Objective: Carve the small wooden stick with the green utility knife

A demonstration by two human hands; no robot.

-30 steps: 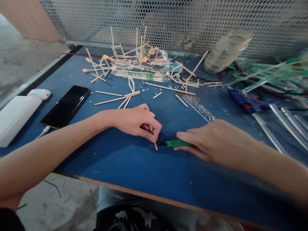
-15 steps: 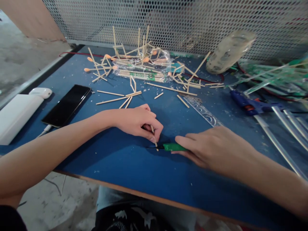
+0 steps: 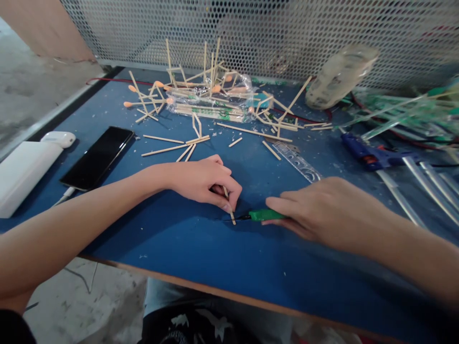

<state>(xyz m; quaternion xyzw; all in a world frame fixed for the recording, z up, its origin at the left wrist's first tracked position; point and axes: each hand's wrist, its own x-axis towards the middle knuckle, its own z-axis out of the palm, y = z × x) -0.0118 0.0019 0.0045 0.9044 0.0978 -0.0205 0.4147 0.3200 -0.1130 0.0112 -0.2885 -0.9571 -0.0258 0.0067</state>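
Observation:
My left hand [image 3: 204, 181] is closed in a pinch on a thin wooden stick [image 3: 229, 206], pressing its lower end against the blue table [image 3: 201, 248]. My right hand [image 3: 322, 212] is wrapped round a green-handled craft knife [image 3: 263, 215], lying low on the table. The knife's dark blade tip touches the stick just below my left fingertips. Most of the knife handle is hidden under my right palm.
Loose sticks [image 3: 172, 148], a plastic bag of sticks [image 3: 211, 102] and a glued stick frame lie at the back. A black phone [image 3: 96, 157] and white box [image 3: 25, 167] sit left. A clear ruler [image 3: 297, 162], blue glue gun [image 3: 373, 155] and clear glue rods [image 3: 426, 177] lie right, before a perforated metal screen [image 3: 251, 28].
The knife slid left across the stick, then drew back to the right by a little. My left hand stayed pinched on the stick in the same place.

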